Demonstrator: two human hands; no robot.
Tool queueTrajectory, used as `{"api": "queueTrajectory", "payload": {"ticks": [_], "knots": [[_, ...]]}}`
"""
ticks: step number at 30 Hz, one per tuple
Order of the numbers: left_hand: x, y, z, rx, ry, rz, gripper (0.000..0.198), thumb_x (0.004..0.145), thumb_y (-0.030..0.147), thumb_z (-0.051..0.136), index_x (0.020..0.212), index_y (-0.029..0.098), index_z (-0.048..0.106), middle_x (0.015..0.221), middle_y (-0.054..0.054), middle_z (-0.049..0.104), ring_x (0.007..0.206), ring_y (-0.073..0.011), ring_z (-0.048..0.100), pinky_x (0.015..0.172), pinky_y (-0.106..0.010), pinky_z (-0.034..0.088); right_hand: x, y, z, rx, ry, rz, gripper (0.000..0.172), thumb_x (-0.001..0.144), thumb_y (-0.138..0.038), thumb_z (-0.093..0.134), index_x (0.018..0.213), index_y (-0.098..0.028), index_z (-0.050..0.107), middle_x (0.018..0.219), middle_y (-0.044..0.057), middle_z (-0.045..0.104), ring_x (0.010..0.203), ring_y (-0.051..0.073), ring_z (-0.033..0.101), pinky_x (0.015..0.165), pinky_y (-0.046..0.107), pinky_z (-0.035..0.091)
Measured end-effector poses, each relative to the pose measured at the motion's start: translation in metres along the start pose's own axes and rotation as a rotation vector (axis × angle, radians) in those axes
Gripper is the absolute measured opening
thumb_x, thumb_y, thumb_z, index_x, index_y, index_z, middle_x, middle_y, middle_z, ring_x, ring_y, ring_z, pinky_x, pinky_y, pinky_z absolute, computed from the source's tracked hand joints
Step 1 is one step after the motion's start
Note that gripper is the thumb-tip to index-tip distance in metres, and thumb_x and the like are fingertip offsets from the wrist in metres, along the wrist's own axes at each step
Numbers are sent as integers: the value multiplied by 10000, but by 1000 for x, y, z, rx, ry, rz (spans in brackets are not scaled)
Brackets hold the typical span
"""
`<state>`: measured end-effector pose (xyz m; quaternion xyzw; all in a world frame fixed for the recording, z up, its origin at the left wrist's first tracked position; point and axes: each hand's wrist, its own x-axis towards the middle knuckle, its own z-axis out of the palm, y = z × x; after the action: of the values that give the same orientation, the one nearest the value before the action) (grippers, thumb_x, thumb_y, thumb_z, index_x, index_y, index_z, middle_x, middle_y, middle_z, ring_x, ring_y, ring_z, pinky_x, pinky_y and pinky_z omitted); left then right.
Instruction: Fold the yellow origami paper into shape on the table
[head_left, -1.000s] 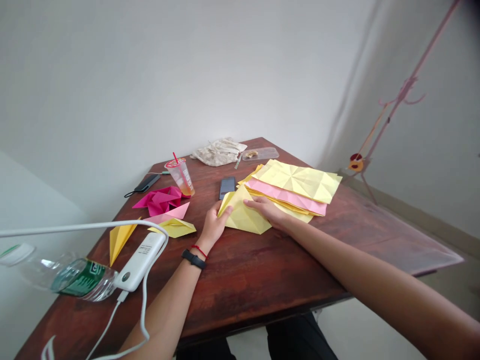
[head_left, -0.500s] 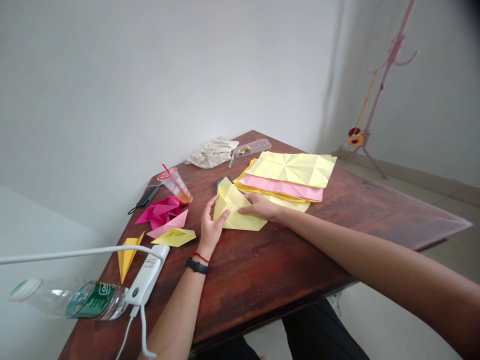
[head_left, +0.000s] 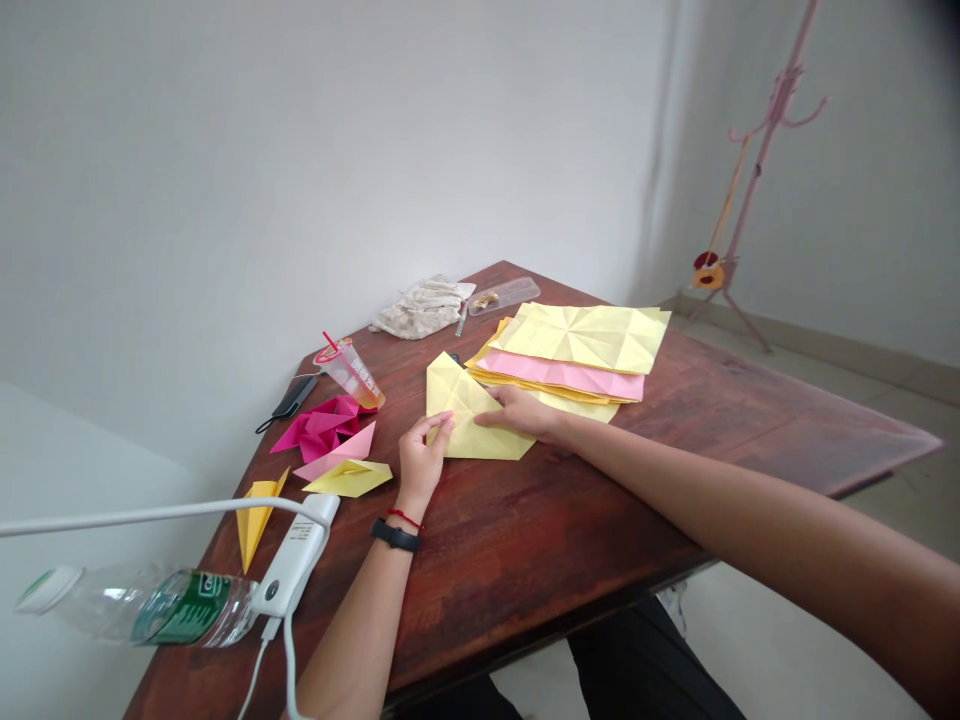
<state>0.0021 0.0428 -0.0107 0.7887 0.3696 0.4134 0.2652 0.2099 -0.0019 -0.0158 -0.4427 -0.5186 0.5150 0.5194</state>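
Note:
A folded yellow paper (head_left: 469, 415) lies on the dark wooden table (head_left: 570, 520). My left hand (head_left: 420, 460) pinches its left corner between thumb and fingers. My right hand (head_left: 521, 415) lies on the paper's right part, fingers pressed down flat on it. Just behind the paper is a stack of creased yellow and pink sheets (head_left: 577, 355).
To the left lie pink folded pieces (head_left: 322, 420), a pale pink triangle (head_left: 341, 452), two yellow folded pieces (head_left: 349, 477), a plastic cup with a red straw (head_left: 351, 372), a black device (head_left: 289, 400), a white power bank with cable (head_left: 294, 560) and a water bottle (head_left: 142, 605). A cloth bag (head_left: 420, 305) and clear case (head_left: 504, 294) sit at the back.
The camera view swung left and down slightly. My left hand slid down along the yellow paper's left edge and pinches its corner; the paper's top flap stands more upright. My right hand stayed put.

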Motion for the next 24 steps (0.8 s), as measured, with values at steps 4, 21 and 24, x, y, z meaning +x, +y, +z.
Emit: {"api": "queueTrajectory", "payload": {"ticks": [4,21,24], "knots": [[-1,1,0,25,13,34,282,907,366,640,1066,173,770,1081,-94,760,1024,-240,701,967,-357,525,1,2,-1,17,-5,12,287,755,-264,769,1034,-200,776,950,55,792,827,271,737,675,321,591],[-2,3,4,1,20,91,281,864,261,701,1130,176,732,1146,-100,742,1089,-249,686,1017,-380,504,0,0,-2,-6,-16,59,287,780,-282,759,1057,-207,753,1017,53,782,880,257,734,728,321,596],[-2,2,4,-10,23,82,306,859,259,705,1153,175,715,1160,-100,736,1101,-252,680,1023,-384,501,-1,-1,-2,-31,-3,65,307,787,-300,755,1080,-210,747,1023,57,780,887,264,732,739,335,598]]}}
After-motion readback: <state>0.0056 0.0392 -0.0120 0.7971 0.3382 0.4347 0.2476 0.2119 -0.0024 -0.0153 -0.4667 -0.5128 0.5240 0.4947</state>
